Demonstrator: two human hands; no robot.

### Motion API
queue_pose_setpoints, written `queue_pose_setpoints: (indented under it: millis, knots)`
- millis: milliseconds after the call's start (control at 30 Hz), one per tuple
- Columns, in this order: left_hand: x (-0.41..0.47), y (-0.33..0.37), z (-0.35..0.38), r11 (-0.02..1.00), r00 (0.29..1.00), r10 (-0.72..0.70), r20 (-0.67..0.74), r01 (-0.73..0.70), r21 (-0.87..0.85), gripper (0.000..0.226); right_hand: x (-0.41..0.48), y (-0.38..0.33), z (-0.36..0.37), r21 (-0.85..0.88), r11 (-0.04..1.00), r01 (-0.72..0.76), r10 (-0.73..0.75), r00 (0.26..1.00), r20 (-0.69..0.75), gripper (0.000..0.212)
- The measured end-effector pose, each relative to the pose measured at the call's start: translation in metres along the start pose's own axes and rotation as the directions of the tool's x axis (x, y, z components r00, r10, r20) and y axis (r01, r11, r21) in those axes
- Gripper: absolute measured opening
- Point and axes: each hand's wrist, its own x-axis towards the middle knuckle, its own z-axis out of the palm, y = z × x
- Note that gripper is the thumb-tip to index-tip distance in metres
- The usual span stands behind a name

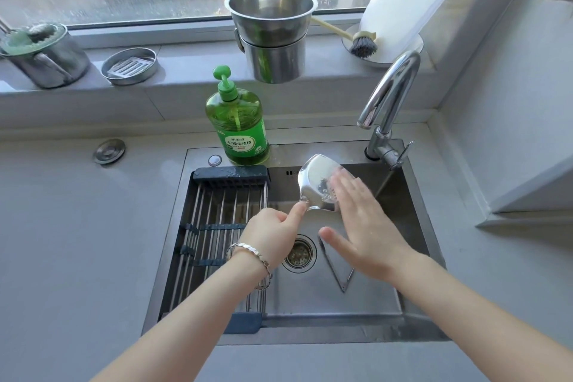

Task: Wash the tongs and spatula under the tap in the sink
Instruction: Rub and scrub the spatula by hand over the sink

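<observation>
My left hand (274, 231) grips the handle of a steel spatula (314, 181) and holds its wet blade up over the sink (310, 313). My right hand (362, 220) lies flat with straight fingers against the blade's right side. Steel tongs (339, 273) lie in a V on the sink floor, just right of the drain (299, 254), partly under my right hand. Water runs in a thin stream (384, 184) from the tap (390, 102) to the right of the spatula.
A green dish soap bottle (237, 124) stands on the sink's back rim. A roll-up drying rack (217, 226) covers the sink's left part. On the window ledge stand stacked steel pots (273, 34), a small dish (130, 67), a brush (361, 45) and a paper towel roll (403, 3).
</observation>
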Motion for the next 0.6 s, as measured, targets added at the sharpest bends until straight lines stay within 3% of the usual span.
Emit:
queue_pose_setpoints:
  millis: [100, 133, 233, 267, 400, 500, 600]
  knots:
    - [-0.003, 0.001, 0.004, 0.998, 0.999, 0.029, 0.023, -0.03, 0.056, 0.06, 0.003, -0.013, 0.007, -0.095, 0.973, 0.209, -0.203, 0.977, 0.062, 0.096]
    - [-0.004, 0.002, 0.005, 0.997, 0.999, 0.038, 0.026, -0.039, 0.073, 0.06, 0.009, -0.008, 0.004, -0.085, 0.972, 0.219, -0.216, 0.975, 0.044, 0.101]
    - [-0.007, 0.002, 0.005, 0.992, 0.997, 0.067, 0.024, -0.069, 0.103, 0.061, 0.024, 0.014, -0.008, 0.073, 0.997, -0.039, 0.036, 0.999, 0.038, 0.123]
    - [-0.006, 0.001, 0.005, 0.992, 0.997, 0.07, 0.026, -0.072, 0.104, 0.06, 0.025, 0.012, -0.01, 0.065, 0.997, -0.029, 0.025, 0.998, 0.062, 0.124]
    - [-0.005, -0.007, 0.002, 0.993, 0.998, 0.057, 0.02, -0.059, 0.105, 0.06, 0.017, -0.006, -0.002, -0.02, 0.966, 0.259, -0.251, 0.95, 0.184, 0.11]
    - [-0.005, -0.007, 0.003, 0.988, 0.996, 0.084, 0.017, -0.085, 0.126, 0.06, 0.026, 0.007, -0.006, 0.058, 0.994, 0.096, -0.103, 0.984, 0.143, 0.117]
    - [-0.004, -0.007, 0.002, 0.984, 0.995, 0.097, 0.023, -0.099, 0.145, 0.061, 0.026, -0.007, -0.006, 0.022, 0.973, 0.23, -0.231, 0.96, 0.161, 0.112]
